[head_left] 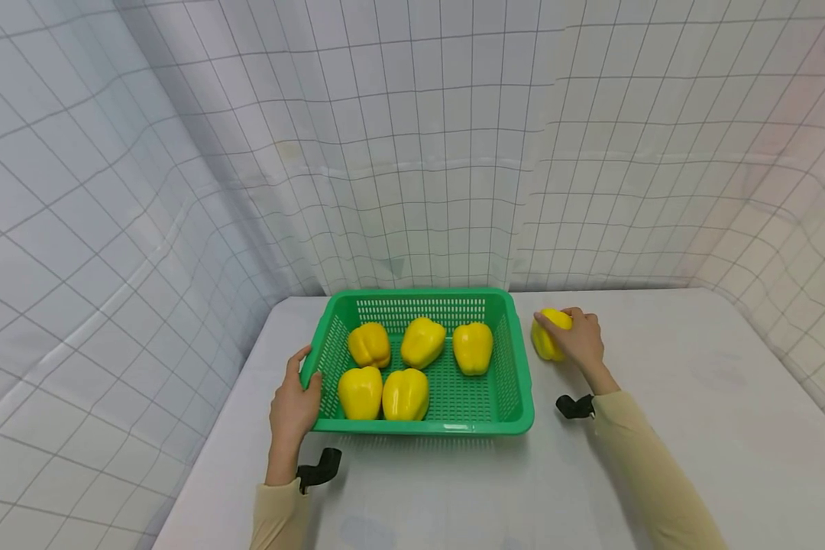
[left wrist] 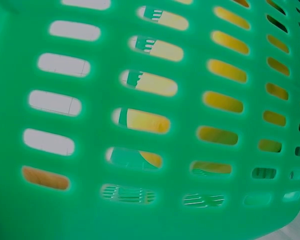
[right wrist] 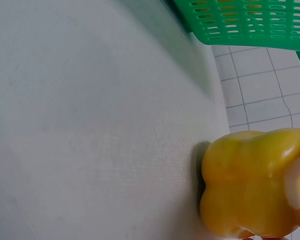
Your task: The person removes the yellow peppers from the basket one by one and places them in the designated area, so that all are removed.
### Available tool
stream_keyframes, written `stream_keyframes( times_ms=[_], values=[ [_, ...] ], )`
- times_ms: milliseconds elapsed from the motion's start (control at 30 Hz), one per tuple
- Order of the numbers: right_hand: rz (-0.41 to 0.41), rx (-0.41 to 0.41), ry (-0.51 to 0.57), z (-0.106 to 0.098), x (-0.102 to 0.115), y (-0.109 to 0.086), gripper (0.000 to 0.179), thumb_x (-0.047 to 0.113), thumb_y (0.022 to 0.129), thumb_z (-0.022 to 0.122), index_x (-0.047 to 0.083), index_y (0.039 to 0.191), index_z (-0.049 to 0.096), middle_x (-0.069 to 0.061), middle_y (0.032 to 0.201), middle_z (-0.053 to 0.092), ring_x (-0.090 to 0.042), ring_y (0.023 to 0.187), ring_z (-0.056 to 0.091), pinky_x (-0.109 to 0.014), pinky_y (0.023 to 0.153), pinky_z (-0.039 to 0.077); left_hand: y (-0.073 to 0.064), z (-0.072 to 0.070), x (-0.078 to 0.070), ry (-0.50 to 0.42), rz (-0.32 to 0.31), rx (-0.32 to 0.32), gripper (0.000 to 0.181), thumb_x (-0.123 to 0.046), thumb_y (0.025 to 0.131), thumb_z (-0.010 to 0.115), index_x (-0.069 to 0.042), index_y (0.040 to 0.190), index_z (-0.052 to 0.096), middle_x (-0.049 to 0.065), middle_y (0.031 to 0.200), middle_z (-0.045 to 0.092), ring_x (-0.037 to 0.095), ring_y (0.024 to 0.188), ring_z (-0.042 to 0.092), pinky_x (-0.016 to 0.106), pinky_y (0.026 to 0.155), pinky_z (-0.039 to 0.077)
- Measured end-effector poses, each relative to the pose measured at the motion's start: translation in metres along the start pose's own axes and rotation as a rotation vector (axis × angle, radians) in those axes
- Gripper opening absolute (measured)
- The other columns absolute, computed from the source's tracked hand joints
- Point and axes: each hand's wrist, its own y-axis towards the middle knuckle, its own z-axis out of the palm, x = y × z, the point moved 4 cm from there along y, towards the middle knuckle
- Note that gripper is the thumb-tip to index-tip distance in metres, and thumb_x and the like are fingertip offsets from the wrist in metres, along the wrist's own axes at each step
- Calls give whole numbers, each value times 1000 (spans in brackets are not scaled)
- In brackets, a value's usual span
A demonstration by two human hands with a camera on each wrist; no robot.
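Observation:
My left hand (head_left: 294,402) grips the left rim of a green plastic basket (head_left: 447,429), thumb over the edge. Several yellow bell peppers (head_left: 422,342) lie inside it, mostly toward its left side. To the right of the basket, my right hand (head_left: 580,338) holds another yellow bell pepper (head_left: 551,336) between thumb and fingers, at the table surface. The right wrist view shows this held bell pepper (right wrist: 255,182) close up, fingertips on its right side. In the left wrist view the slotted basket wall (left wrist: 95,150) fills the frame, with yellow peppers showing through the slots.
A white table (head_left: 440,496) carries the basket. White grid-patterned curtains (head_left: 412,153) hang behind the table and along both sides. A black wrist camera (head_left: 319,467) is strapped at the left wrist and another black camera (head_left: 574,406) at the right.

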Motion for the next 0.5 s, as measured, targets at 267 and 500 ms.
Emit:
stream_keyframes(
  times_ms=[267,500],
  values=[
    [-47,5,-46,1,1,1,88,69,85,46,-4,135,41,-28,121,41,-38,100,45,-49,78,40,0,0,-1,2,-3,-9,50,-20,98,48,-14,145,35,19,77,60,23,48,47,32,42,34],
    [-51,-13,-61,3,0,1,87,69,86,46,-4,134,42,-28,117,42,-38,97,46,-51,78,40,0,1,-1,10,-8,-8,49,-21,98,47,-15,145,35,19,76,60,24,49,47,32,42,34]
  ],
)
